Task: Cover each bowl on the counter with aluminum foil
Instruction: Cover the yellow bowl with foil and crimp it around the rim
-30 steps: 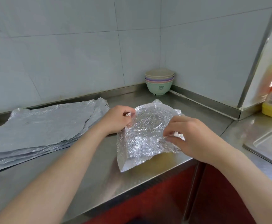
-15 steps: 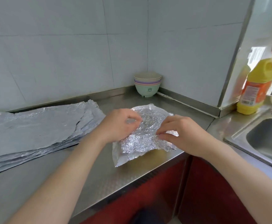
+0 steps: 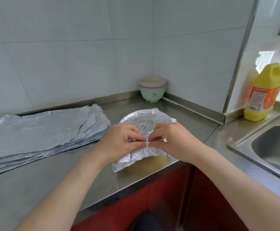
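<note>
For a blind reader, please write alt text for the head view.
Left hand and right hand pinch crinkled aluminum foil over a yellowish bowl on the steel counter. Foil sheets lie left; stacked pastel bowls stand in the corner.

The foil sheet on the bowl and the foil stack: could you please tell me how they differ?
The foil sheet is moulded into a round cover; the foil stack lies flat on the counter. The left hand and right hand pinch the foil sheet; nothing touches the foil stack. Both are crinkled silver.
</note>
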`<state>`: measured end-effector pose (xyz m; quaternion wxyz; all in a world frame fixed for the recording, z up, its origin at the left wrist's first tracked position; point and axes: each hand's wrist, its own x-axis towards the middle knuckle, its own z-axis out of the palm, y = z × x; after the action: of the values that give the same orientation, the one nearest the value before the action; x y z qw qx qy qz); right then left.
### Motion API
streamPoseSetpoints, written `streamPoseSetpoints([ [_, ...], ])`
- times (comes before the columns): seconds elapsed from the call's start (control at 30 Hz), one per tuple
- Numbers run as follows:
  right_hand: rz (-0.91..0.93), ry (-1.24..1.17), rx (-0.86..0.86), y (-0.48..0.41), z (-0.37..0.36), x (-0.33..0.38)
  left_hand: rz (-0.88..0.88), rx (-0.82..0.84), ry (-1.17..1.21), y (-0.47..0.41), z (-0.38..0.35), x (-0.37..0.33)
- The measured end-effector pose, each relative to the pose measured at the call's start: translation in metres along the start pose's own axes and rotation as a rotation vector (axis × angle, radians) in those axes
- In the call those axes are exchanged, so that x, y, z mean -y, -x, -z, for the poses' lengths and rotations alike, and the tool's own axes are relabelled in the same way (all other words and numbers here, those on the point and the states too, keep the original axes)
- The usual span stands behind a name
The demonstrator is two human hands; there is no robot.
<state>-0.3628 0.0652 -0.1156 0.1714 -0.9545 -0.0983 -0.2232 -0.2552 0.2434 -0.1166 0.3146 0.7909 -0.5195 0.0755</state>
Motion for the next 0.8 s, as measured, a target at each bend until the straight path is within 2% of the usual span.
streamPoseSetpoints([
  [0.2,0.132,0.187,-0.091,-0.001,-0.016,-0.006,-0.191,-0.020,-0.193,-0.001,-0.009,0.002],
  [0.37,0.167,0.217,-0.161,0.002,-0.019,-0.007,-0.234,-0.059,-0.267,-0.002,-0.017,0.001],
  [0.5,0.063,0.124,-0.107,0.007,-0.003,-0.021,-0.147,-0.057,-0.199,-0.006,-0.015,-0.011],
  [0.63,-0.049,-0.038,-0.074,0.013,0.015,-0.030,-0.013,-0.181,0.014,-0.008,0.005,-0.007],
  [0.8,-0.048,-0.093,-0.146,0.005,0.008,-0.013,0.088,-0.078,0.079,-0.004,0.008,0.001],
])
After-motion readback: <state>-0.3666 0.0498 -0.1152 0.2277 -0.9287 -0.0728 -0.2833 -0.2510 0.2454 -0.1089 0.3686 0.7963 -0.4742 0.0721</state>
